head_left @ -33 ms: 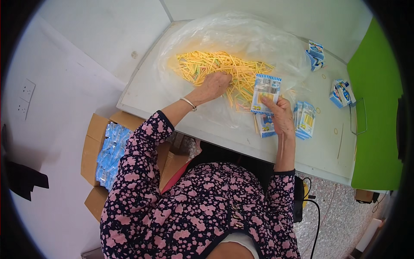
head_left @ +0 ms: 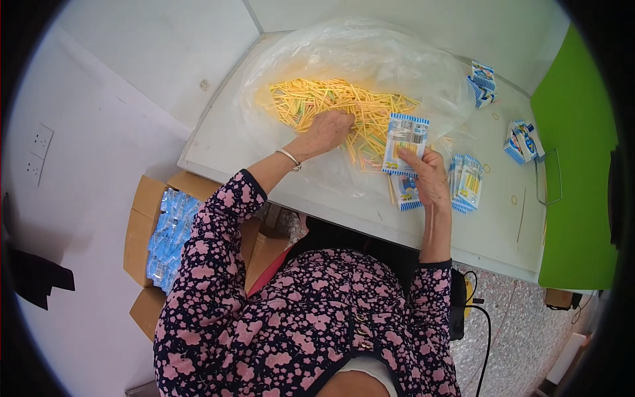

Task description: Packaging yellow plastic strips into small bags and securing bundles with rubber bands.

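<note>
The white surface (head_left: 344, 212) carries everything here. Spread over its far half is a big clear plastic bag (head_left: 370, 59), and on the bag lies a loose heap of thin yellow sticks (head_left: 344, 106). Left of the surface, on the floor, an open cardboard box (head_left: 142, 225) holds blue packets (head_left: 169, 235).

Smaller blue-and-white packs lie on the right: a stack (head_left: 468, 182) just beside the right wrist, a few (head_left: 520, 140) near the green panel (head_left: 575, 172), and more (head_left: 483, 83) at the bag's far edge.

The left hand (head_left: 327, 131) is curled down into the near edge of the sticks, fingers closed in among them; how many it has gathered cannot be told. The right hand (head_left: 430, 175) holds an open blue-and-white pack (head_left: 405, 142) upright, pinched at its lower edge, touching the bag just right of the heap.

To do this well, pinch a small, even bundle with ends lined up, keep the pack's mouth steady and tilted toward the left hand, and slide the sticks in lengthwise so none snag or bend.
</note>
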`<state>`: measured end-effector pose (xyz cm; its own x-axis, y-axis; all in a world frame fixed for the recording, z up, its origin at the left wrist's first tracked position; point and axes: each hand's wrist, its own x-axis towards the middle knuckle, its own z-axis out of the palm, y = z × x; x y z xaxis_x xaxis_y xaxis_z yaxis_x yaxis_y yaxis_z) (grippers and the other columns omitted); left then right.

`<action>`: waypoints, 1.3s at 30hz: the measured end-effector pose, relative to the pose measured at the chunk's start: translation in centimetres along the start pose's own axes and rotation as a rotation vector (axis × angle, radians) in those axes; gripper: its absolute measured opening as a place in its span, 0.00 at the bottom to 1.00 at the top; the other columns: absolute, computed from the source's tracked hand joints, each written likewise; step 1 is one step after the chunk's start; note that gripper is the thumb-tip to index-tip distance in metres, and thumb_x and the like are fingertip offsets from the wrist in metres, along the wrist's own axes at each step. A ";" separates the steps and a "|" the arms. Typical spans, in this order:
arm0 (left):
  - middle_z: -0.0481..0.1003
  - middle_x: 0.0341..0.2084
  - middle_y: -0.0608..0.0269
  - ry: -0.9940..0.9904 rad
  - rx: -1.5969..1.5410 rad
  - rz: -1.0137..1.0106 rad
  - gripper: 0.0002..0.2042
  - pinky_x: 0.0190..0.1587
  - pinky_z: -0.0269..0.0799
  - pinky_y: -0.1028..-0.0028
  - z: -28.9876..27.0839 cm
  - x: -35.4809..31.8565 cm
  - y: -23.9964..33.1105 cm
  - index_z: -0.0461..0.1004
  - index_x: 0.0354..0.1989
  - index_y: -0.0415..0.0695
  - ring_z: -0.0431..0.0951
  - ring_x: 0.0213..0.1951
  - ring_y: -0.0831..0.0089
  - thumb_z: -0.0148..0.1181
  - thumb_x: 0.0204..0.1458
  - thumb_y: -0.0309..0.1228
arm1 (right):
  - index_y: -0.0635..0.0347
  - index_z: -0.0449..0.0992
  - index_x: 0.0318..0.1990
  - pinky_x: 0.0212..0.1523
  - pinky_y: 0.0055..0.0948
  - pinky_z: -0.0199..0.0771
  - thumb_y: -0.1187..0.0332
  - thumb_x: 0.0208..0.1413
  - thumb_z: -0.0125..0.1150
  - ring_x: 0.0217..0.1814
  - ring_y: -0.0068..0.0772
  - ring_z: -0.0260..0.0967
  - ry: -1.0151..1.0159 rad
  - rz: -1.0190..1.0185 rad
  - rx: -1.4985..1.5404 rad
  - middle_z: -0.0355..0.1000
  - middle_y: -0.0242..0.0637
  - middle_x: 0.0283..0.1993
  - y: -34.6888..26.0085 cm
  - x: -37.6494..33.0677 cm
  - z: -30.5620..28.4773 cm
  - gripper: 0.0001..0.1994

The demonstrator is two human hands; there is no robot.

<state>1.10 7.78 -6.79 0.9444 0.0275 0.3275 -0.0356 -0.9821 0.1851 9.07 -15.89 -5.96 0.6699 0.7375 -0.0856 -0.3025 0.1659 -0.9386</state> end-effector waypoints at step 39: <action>0.69 0.42 0.66 -0.134 -0.965 -0.098 0.12 0.46 0.64 0.78 -6.4 1.5 8.9 0.71 0.44 0.40 0.68 0.44 0.78 0.52 0.55 0.32 | 0.64 0.75 0.38 0.33 0.15 0.65 0.66 0.53 0.58 0.30 0.12 0.65 -0.065 0.024 -0.204 0.73 0.29 0.33 -0.2 -2.3 -1.8 0.10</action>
<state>0.14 0.24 1.32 0.9846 0.0211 0.1733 -0.1505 -0.4004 0.9039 8.79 -18.79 -6.20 0.6169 0.7815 -0.0933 -0.1698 0.0164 -0.9853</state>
